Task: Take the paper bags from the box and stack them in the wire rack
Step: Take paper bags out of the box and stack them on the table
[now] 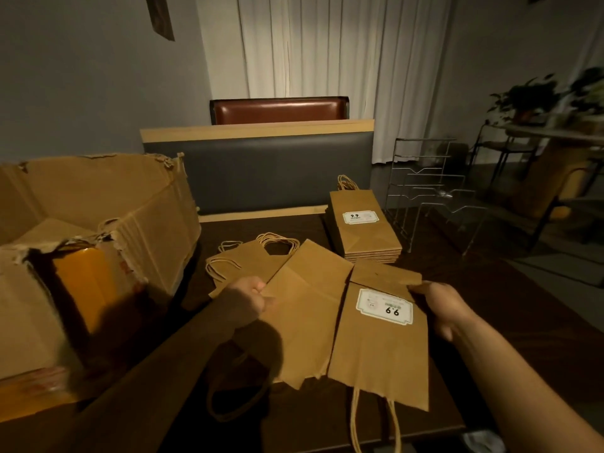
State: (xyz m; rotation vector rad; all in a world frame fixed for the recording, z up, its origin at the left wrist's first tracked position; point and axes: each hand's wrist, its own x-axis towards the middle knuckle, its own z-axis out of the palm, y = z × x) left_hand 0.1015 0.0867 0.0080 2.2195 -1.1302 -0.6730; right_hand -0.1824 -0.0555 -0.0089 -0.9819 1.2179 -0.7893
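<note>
Flat brown paper bags (313, 322) are fanned out above the dark table (483, 308). My left hand (246, 300) pinches the left edge of one. My right hand (443, 308) grips the right edge of a bag with a white label (384, 307), its twisted handles hanging toward me. More bags (242, 263) lie loose on the table behind them. A neat stack of bags (362, 223) sits at the back, just left of the bare wire rack (428, 194). The torn cardboard box (98, 217) stands open at the left.
A padded bench back (261, 168) and a brown chair (277, 109) stand beyond the table's far edge. A side table with plants (539, 99) and a metal-framed chair (555, 178) fill the right. White curtains hang behind.
</note>
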